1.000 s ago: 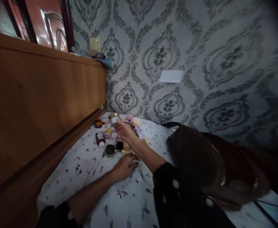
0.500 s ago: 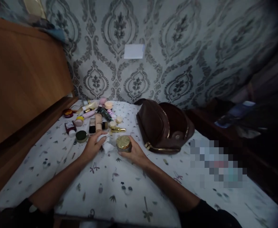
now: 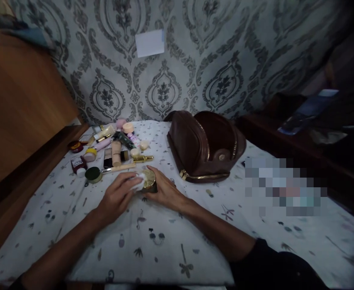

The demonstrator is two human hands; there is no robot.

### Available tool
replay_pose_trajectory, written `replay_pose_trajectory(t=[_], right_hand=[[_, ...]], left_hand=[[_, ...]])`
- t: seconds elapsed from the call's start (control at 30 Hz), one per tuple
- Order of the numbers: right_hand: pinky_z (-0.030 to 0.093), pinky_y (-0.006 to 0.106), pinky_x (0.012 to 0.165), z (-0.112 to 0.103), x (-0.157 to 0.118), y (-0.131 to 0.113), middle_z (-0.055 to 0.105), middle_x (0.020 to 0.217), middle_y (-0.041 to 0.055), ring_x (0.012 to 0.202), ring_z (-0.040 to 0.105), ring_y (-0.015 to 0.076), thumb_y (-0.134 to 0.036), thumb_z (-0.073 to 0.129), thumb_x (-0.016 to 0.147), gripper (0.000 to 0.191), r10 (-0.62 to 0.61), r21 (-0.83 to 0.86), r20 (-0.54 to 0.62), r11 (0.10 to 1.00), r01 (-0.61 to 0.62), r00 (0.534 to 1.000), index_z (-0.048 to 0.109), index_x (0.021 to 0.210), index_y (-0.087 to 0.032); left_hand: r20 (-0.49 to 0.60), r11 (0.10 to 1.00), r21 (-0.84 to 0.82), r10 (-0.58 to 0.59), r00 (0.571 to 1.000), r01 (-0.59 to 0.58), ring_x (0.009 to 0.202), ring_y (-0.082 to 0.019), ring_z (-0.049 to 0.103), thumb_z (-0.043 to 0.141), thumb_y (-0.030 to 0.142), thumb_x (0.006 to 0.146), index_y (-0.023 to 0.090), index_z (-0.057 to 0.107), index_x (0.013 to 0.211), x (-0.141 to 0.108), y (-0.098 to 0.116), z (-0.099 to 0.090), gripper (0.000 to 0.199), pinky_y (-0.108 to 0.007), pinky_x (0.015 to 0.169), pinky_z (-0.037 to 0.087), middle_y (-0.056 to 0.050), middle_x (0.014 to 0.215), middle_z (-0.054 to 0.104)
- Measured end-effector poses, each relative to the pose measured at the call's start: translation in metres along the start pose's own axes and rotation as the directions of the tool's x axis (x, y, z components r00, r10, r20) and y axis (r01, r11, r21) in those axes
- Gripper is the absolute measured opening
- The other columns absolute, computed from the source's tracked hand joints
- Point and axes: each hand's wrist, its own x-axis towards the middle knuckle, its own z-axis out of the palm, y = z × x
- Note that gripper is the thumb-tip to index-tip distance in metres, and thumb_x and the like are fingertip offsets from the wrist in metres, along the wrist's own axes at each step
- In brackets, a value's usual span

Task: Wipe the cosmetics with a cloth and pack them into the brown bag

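Observation:
My right hand [image 3: 166, 189] is closed round a round jar [image 3: 150, 180] with a gold lid, tilted toward my left hand. In my left hand [image 3: 114, 199] is a crumpled white tissue [image 3: 139, 182], pressed against the lid's left side. Just beyond the hands lies a makeup brush [image 3: 119, 168] with a pale handle, beside a dark green round pot [image 3: 93, 175]. A gold tube [image 3: 143, 158] rests behind the jar, and a beige foundation tube [image 3: 116, 153] lies to its left.
A brown leather bag [image 3: 205, 147] stands unzipped to the right of several cosmetics. A wooden cabinet [image 3: 25, 96] borders the left side. The patterned cloth [image 3: 152, 257] covers the table up to the papered wall, where a white card [image 3: 149, 43] hangs. A pixelated patch covers something at the right.
My left hand has brought the tissue over against the jar's lid; before, they were slightly apart. The jar has tipped toward the tissue. The view has shifted a little.

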Motion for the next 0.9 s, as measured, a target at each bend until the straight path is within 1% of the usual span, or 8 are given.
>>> replay_pose_trajectory(t=[0.07, 0.13, 0.3, 0.43, 0.53, 0.63, 0.77, 0.9], right_hand=[[0.041, 0.047, 0.107, 0.001, 0.0, 0.004, 0.054, 0.133, 0.014, 0.126, 0.051, 0.0295, -0.029, 0.078, 0.072, 0.084, -0.069, 0.02, -0.022, 0.997, 0.07, 0.997, 0.035, 0.143, -0.019], [0.044, 0.045, 0.103, 0.002, -0.001, 0.006, 0.057, 0.127, 0.0115, 0.12, 0.054, 0.0278, -0.026, 0.077, 0.074, 0.073, -0.129, 0.034, -0.047, 0.991, 0.13, 0.991, 0.041, 0.137, -0.02], [0.045, 0.047, 0.102, 0.005, -0.002, 0.009, 0.058, 0.124, 0.0138, 0.118, 0.055, 0.0284, -0.021, 0.077, 0.074, 0.066, -0.22, -0.005, -0.066, 0.976, 0.22, 0.973, 0.045, 0.131, -0.016], [0.043, 0.05, 0.105, 0.007, -0.001, 0.011, 0.056, 0.128, 0.014, 0.121, 0.053, 0.0303, -0.023, 0.078, 0.074, 0.067, -0.259, -0.049, -0.084, 0.966, 0.256, 0.962, 0.045, 0.132, -0.018], [0.045, 0.05, 0.101, 0.006, -0.001, 0.01, 0.057, 0.126, 0.0132, 0.119, 0.055, 0.0308, -0.025, 0.08, 0.072, 0.068, -0.211, -0.05, -0.077, 0.977, 0.207, 0.975, 0.047, 0.131, -0.019], [0.045, 0.047, 0.101, 0.003, -0.002, 0.007, 0.058, 0.127, 0.012, 0.12, 0.055, 0.0297, -0.024, 0.081, 0.071, 0.071, -0.162, -0.026, -0.061, 0.987, 0.161, 0.985, 0.047, 0.132, -0.02], [0.042, 0.044, 0.104, 0.0, -0.001, 0.002, 0.058, 0.129, 0.0116, 0.123, 0.053, 0.0287, -0.024, 0.084, 0.067, 0.077, -0.114, -0.016, -0.06, 0.993, 0.113, 0.992, 0.045, 0.134, -0.02], [0.046, 0.041, 0.096, 0.0, 0.001, -0.003, 0.063, 0.118, 0.0086, 0.113, 0.059, 0.0268, -0.028, 0.086, 0.064, 0.071, -0.054, -0.008, -0.072, 0.999, 0.053, 0.996, 0.051, 0.125, -0.019]], left_hand=[[0.082, 0.994, 0.002, 0.112, 0.99, -0.112, 0.12, -0.023, 0.057, 0.05, 0.007, 0.095, 0.017, 0.055, 0.132, 0.002, 0.003, 0.004, 0.039, -0.039, 0.1, 0.05, -0.014, 0.124, 0.062], [0.104, 0.983, 0.02, 0.178, 0.979, -0.181, 0.123, -0.024, 0.056, 0.049, 0.009, 0.096, 0.016, 0.052, 0.136, 0.006, 0.004, 0.008, 0.041, -0.042, 0.101, 0.051, -0.016, 0.124, 0.064], [0.13, 0.973, 0.071, 0.21, 0.969, -0.22, 0.122, -0.024, 0.058, 0.045, 0.012, 0.098, 0.018, 0.049, 0.141, 0.02, 0.005, 0.011, 0.043, -0.044, 0.099, 0.054, -0.014, 0.124, 0.067], [0.172, 0.986, 0.067, 0.138, 0.975, -0.152, 0.121, -0.022, 0.059, 0.043, 0.011, 0.098, 0.02, 0.051, 0.139, 0.028, 0.005, 0.011, 0.043, -0.042, 0.101, 0.053, -0.013, 0.128, 0.065], [0.185, 0.996, 0.055, 0.061, 0.981, -0.072, 0.121, -0.022, 0.059, 0.041, 0.01, 0.097, 0.019, 0.052, 0.138, 0.028, 0.003, 0.012, 0.043, -0.039, 0.102, 0.053, -0.013, 0.129, 0.063], [0.168, 0.996, 0.063, -0.066, 0.984, 0.056, 0.122, -0.023, 0.058, 0.041, 0.014, 0.098, 0.019, 0.055, 0.136, 0.025, 0.0, 0.012, 0.04, -0.04, 0.103, 0.052, -0.013, 0.13, 0.062], [0.167, 0.978, 0.045, -0.207, 0.964, 0.202, 0.115, -0.023, 0.063, 0.041, 0.023, 0.1, 0.016, 0.059, 0.129, 0.022, -0.003, 0.009, 0.035, -0.038, 0.099, 0.054, -0.012, 0.122, 0.067], [0.17, 0.953, 0.05, -0.302, 0.938, 0.298, 0.113, -0.024, 0.064, 0.041, 0.029, 0.101, 0.016, 0.061, 0.126, 0.019, -0.002, 0.005, 0.036, -0.04, 0.098, 0.053, -0.012, 0.12, 0.069]])
